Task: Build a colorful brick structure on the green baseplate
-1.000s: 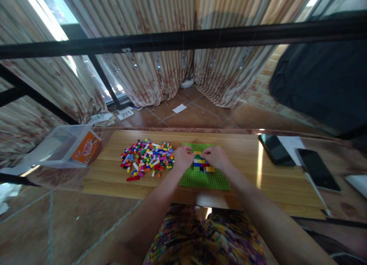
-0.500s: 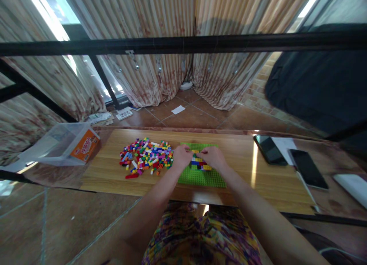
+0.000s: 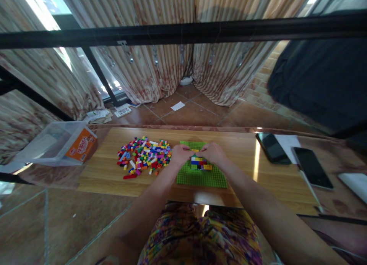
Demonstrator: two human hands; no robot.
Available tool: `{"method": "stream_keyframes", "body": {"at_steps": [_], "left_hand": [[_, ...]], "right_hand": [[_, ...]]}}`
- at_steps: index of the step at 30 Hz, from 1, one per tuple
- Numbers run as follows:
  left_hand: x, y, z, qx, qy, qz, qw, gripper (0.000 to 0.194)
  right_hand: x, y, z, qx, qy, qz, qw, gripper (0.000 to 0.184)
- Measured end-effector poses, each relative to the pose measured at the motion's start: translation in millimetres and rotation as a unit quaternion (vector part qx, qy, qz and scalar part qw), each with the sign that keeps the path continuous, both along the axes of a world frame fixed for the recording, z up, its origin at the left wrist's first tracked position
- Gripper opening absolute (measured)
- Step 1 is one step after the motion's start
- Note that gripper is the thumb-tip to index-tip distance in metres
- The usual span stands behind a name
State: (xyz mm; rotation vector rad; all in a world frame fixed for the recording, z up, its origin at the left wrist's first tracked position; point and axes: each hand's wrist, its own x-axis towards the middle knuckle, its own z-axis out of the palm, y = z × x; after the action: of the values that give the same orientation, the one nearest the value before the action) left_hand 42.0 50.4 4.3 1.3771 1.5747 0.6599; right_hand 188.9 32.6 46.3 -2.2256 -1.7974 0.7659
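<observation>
A green studded baseplate [image 3: 200, 180] lies on the wooden board, bearing a small build of toy bricks [image 3: 198, 162] in blue, white, red, green and yellow. My left hand [image 3: 181, 154] reaches over the plate's left side, fingers pinched at the far end of the build. From the right, my right hand [image 3: 213, 153] comes in with its fingertips pinched at the same spot. Between the two sets of fingertips shows a yellow brick [image 3: 195, 151], which both hands appear to grip; the fingers partly cover it.
Left of the plate spreads a pile of loose coloured bricks [image 3: 146, 154], a long red brick [image 3: 130, 176] at its near edge. A clear plastic box [image 3: 54, 143] with an orange label stands further left. Two dark phones [image 3: 273, 148] and white paper [image 3: 287, 144] lie at the right.
The camera view has shifted slightly. Both hands stay at the far end of the build, the fingertips of the two hands still close together around the yellow brick.
</observation>
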Motion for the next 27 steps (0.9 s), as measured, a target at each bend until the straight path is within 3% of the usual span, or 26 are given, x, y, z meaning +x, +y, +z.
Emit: {"method": "stream_keyframes", "body": {"at_steps": [9,15,18,24,27], "left_hand": [[-3.4,2.0,-3.6,0.017,0.039,-0.02,0.999,0.025],[-2.1,-2.8,11.3,0.057,0.083,-0.043,0.994,0.023],[-4.4,-4.2,19.4,0.081,0.101,-0.054,0.99,0.02],[-15.4,-0.8,28.9,0.131,0.125,-0.071,0.981,0.022],[-11.2,-3.4,33.0,0.155,0.132,-0.098,0.974,0.024]], "right_hand": [[2.9,7.2,-1.6,-0.01,-0.046,0.067,0.997,0.022],[3.1,9.6,-1.6,0.004,-0.028,0.088,0.996,0.019],[10.3,6.4,1.6,0.019,-0.015,0.087,0.996,0.028],[53.4,-17.4,5.8,0.146,0.073,-0.007,0.987,0.048],[70.9,-41.4,-2.7,0.151,0.112,-0.052,0.981,0.05]]}}
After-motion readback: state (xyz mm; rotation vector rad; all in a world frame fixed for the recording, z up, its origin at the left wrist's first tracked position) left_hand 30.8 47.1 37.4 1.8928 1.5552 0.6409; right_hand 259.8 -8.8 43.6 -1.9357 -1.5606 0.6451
